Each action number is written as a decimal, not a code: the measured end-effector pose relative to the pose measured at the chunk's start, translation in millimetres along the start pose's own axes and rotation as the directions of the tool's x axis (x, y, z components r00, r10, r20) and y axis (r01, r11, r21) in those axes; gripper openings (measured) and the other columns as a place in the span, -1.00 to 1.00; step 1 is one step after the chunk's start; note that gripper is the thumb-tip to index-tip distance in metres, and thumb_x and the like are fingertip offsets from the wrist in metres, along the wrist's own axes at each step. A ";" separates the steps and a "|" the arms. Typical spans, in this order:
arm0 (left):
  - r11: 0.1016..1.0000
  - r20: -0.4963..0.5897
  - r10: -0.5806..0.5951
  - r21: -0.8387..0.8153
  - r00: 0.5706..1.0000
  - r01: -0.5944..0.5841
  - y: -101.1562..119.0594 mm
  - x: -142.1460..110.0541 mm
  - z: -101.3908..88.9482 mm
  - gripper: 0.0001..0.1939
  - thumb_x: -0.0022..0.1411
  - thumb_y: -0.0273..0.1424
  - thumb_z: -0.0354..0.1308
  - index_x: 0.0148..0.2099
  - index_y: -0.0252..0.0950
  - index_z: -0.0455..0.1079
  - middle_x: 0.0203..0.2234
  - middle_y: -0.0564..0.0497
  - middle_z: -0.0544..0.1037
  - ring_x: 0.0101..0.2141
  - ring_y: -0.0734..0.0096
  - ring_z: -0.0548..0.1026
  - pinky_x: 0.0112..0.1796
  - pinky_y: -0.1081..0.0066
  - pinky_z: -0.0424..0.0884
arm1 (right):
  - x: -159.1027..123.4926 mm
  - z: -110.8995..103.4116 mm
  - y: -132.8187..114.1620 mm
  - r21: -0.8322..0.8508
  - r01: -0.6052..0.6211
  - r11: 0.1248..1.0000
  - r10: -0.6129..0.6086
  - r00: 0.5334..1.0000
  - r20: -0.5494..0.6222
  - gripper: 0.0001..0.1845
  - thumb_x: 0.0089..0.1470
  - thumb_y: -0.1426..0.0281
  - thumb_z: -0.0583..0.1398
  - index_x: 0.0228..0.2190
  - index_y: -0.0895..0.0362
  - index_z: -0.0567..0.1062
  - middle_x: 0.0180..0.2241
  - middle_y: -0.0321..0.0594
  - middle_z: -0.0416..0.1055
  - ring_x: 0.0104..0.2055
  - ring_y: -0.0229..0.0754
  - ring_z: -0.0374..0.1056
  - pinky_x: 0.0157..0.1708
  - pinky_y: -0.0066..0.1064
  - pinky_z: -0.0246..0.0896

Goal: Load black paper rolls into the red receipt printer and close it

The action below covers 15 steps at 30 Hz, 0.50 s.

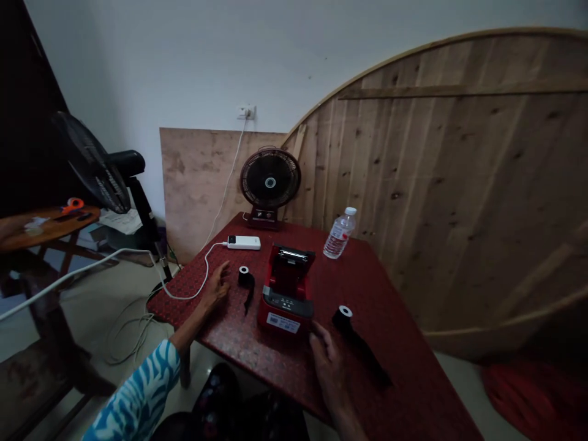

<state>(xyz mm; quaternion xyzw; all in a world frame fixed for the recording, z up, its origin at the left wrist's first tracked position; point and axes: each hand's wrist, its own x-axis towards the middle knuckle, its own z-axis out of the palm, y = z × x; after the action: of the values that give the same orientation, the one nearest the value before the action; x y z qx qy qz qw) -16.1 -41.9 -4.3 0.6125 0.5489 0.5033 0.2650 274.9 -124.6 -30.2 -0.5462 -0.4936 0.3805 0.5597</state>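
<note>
A red and black label printer (286,300) stands on the red table with its lid raised. My left hand (217,286) rests over the table left of it, open, fingers apart and holding nothing. Just beyond those fingers lies a small black ribbon roll (243,275) with a white core and a loose tail. My right hand (327,355) is open beside the printer's front right corner; whether the fingertips touch it I cannot tell. Right of the printer, a second black ribbon roll (342,316) has its long tail trailing toward the table's right front.
A water bottle (340,234) stands behind the printer to the right. At the back are a small fan (270,182) and a white power bank (244,242) with a cable crossing the left edge. A standing fan (96,162) is at left; wooden boards (390,184) lean on the wall.
</note>
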 end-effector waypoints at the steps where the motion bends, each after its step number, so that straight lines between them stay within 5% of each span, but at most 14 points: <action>1: 1.000 -0.048 -0.005 -0.003 0.999 0.004 5.0 -13.4 -4.5 -0.39 0.10 -0.56 -0.08 0.23 -0.30 0.04 0.11 -0.19 0.30 0.04 0.33 0.36 0.01 0.21 0.31 | 0.2 -0.1 -0.5 -0.009 -0.004 1.000 0.004 1.000 0.004 -0.48 -0.08 0.10 0.17 -0.13 0.15 0.46 -0.06 -0.06 0.44 0.01 0.03 0.32 -0.01 -0.20 0.23; 6: 0.998 -0.297 -0.049 -0.050 0.954 0.036 29.6 -118.4 -4.9 -0.59 0.23 -0.30 -0.02 0.11 -0.27 0.20 -0.08 -0.14 0.46 -0.07 0.29 0.44 -0.05 0.26 0.36 | 2.7 1.1 0.5 -0.017 0.007 1.000 -0.007 1.000 -0.008 -0.47 -0.12 0.09 0.16 -0.16 0.16 0.46 -0.09 -0.07 0.46 -0.01 0.02 0.33 -0.05 -0.22 0.26; 10: 0.999 -0.004 0.042 0.006 0.999 -0.042 19.1 -199.7 19.2 -0.62 0.23 -0.24 -0.01 0.06 -0.21 0.31 -0.13 -0.11 0.49 -0.13 0.28 0.46 -0.09 0.31 0.40 | 4.1 1.6 1.8 -0.004 0.002 1.000 -0.003 1.000 -0.019 -0.44 -0.13 0.08 0.17 -0.14 0.17 0.45 -0.08 -0.08 0.45 0.00 0.00 0.32 -0.03 -0.22 0.23; 15: 0.952 0.199 -0.127 0.298 0.972 0.063 -48.1 -266.0 32.2 -0.46 0.14 -0.16 0.07 0.17 -0.09 0.25 0.13 -0.11 0.32 0.13 0.09 0.26 0.11 0.18 0.23 | 5.3 -1.4 3.2 -0.008 -0.028 1.000 0.028 1.000 -0.013 -0.39 -0.12 0.06 0.16 -0.08 0.17 0.40 -0.02 -0.08 0.39 0.05 0.03 0.27 0.01 -0.19 0.18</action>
<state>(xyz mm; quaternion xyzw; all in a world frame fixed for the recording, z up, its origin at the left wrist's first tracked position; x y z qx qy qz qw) 22.6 -272.0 -144.5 0.6683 0.6138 0.3347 0.2542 277.8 -119.5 -32.5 -0.5577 -0.4840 0.3827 0.5552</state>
